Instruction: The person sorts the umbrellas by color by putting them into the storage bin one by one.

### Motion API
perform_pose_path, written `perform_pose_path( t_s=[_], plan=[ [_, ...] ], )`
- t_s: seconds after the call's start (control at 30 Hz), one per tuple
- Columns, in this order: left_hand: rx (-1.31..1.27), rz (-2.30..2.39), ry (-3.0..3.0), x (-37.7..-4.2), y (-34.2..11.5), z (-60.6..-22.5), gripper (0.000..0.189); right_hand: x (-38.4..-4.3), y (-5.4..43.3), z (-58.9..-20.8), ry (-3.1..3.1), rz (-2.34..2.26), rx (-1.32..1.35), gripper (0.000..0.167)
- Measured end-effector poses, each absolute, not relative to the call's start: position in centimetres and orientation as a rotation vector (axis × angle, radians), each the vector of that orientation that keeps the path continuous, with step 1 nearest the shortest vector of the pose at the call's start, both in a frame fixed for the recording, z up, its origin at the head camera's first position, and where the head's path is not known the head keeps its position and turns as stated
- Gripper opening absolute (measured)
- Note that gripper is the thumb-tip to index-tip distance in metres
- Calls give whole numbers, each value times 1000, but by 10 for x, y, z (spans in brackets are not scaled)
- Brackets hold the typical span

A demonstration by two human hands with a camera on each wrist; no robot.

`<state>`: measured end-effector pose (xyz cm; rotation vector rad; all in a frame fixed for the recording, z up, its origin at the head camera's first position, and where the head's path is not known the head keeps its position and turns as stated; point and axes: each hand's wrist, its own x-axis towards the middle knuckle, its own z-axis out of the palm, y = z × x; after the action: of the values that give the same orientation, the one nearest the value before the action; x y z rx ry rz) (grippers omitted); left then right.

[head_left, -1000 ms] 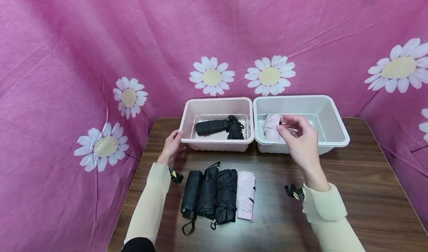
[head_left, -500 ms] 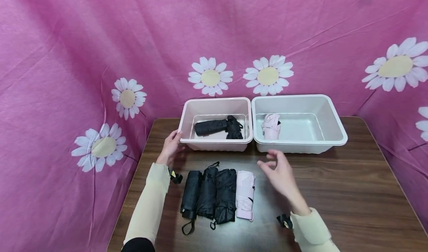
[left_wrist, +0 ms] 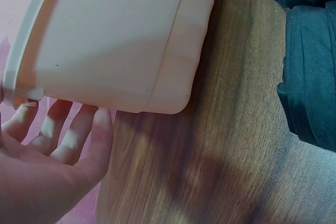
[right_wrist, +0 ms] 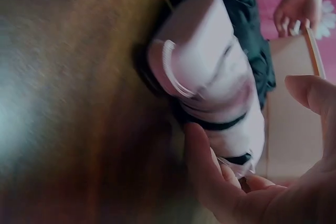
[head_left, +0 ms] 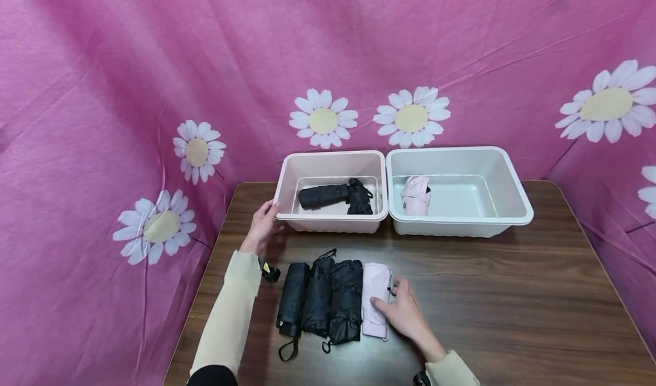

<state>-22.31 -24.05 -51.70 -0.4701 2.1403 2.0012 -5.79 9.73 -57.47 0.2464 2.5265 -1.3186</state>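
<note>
Held the right hand (head_left: 407, 312), with thumb and fingers apart, at the right edge of the folded pink umbrella (head_left: 376, 284) on the table (head_left: 512, 300), beside black umbrellas (head_left: 319, 298). Gripped the pink bin (head_left: 333, 225) by its rim with the left hand (head_left: 262, 226).

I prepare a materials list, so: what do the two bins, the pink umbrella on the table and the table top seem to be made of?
Pinkish bin and white bin: probably plastic, smooth with a soft sheen; rounded corners suggest moulding. Pink umbrella: likely thin synthetic cloth, fairly matte, showing soft creases. Table top: wood or woodgrain laminate; dark grain, slight sheen.
</note>
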Motion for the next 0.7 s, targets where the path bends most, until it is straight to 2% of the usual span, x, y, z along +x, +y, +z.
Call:
perform_pose_path(
  t_s=[0.3,0.7],
  plan=[
    [-466,2023,2152,-224,-240,-518,46,-50,86,-589,2543,-1293,282,88],
    [-474,2022,2136,-225,-240,-519,46,-49,76,-588,2618,-1114,294,103]
  ],
)
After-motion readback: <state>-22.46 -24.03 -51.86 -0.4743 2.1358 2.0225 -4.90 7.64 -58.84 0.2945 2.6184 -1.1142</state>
